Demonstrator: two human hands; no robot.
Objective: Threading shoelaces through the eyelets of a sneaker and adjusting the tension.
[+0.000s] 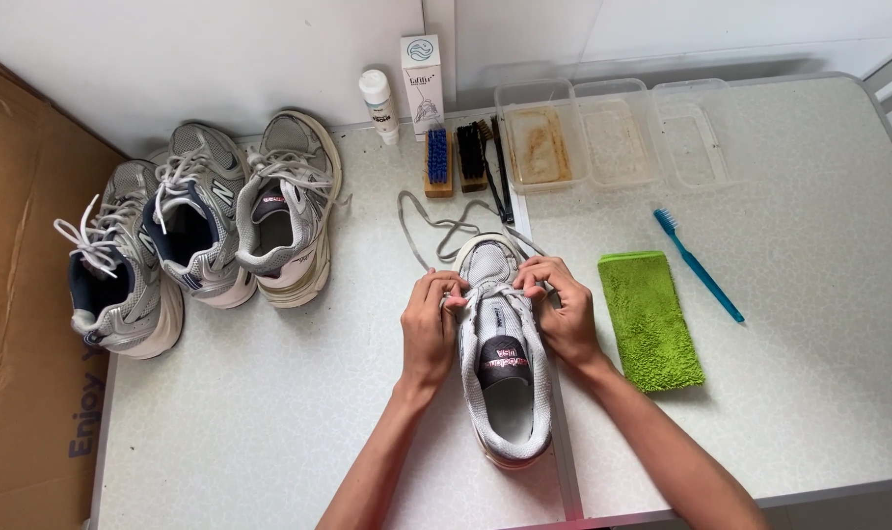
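Carton: you have a tall, narrow white carton (422, 74) standing upright at the back of the bench (819, 324), against the wall, with a round blue mark near its top and a pale drawing lower down.
Bottle: just left of the carton stands a small white bottle (379, 105) with a white cap and a printed label around its body.
Cardboard: along your left edge a large brown cardboard sheet (19, 294) leans beside the bench, with blue print low down.
Tongue label: the shoe (505, 363) between your hands carries a dark tongue label (506, 359) with pink print.
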